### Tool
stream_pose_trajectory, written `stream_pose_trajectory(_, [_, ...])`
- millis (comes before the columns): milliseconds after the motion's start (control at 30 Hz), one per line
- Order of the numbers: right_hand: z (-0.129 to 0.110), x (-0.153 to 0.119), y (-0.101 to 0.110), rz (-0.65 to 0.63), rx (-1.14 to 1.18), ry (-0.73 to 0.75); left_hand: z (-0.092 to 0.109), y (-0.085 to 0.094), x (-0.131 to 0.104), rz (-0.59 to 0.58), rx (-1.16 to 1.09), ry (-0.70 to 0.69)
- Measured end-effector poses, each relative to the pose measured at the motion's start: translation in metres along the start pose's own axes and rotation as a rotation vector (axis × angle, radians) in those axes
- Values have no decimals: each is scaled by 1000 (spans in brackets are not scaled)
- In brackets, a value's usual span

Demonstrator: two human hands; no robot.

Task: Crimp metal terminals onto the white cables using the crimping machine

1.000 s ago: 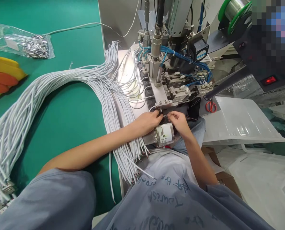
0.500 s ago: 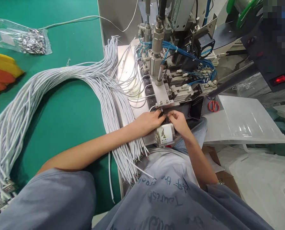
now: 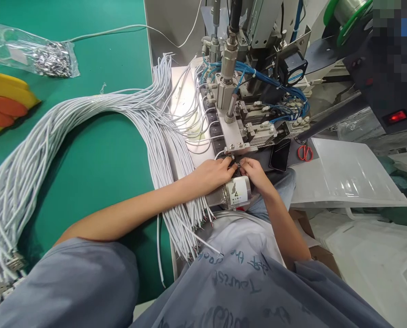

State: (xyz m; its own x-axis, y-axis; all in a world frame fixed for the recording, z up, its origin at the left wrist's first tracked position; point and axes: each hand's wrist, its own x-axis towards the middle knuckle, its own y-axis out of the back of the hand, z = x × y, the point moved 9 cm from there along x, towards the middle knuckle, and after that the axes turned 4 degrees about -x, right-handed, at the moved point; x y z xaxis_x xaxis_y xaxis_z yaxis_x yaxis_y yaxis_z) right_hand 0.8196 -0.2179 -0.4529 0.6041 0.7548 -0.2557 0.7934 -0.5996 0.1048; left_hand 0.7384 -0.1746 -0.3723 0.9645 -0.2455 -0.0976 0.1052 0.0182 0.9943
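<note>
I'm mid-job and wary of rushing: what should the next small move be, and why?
Perhaps ease the bare right hand slightly toward the bare left hand: the two nearly meet just in front of the silver metal machine, beyond the shiny container with a white label. What lies between them is too small to make out, so go slowly.

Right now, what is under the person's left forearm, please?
The left forearm crosses over white cables and the green tabletop; the cables show on both sides of it. The stretch directly beneath is covered, so I cannot tell whether anything else lies there.
</note>
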Motion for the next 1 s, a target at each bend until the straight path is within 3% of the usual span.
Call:
stream_pose_trajectory(100, [2,5,0,-19,-50,55,-4,3,-6,-8,-12,26])
stream_pose_trajectory(167, [0,5,8,49,-111,102,-10,4,-9,-4,-27,74])
stream_pose_trajectory(267, [-14,-15,34,323,-222,163,-19,5,-12,27,-10,155])
stream_pose_trajectory(367, [-32,-60,44,545,-277,212,-31,6,-12,33,41,267])
stream_pose_trajectory(433, [-37,-85,25,496,-322,206,-38,5,-11,7,45,327])
stream_pose_trajectory(500, [-33,-99,-11,293,-360,168,-41,3,-9,-24,27,352])
stream_pose_trajectory(567, [-24,-106,-48,112,-382,137,-43,1,-8,-39,10,366])
stream_pose_trajectory(667, [-21,-105,-82,6,-489,162,-44,1,-7,-27,-5,378])
stream_pose_trajectory(833, [-34,-98,-104,-106,-821,267,-45,1,-6,-15,-22,343])
stream_pose_trajectory(1000, [-38,-97,-104,-150,-959,240,-37,10,-5,36,-138,299])
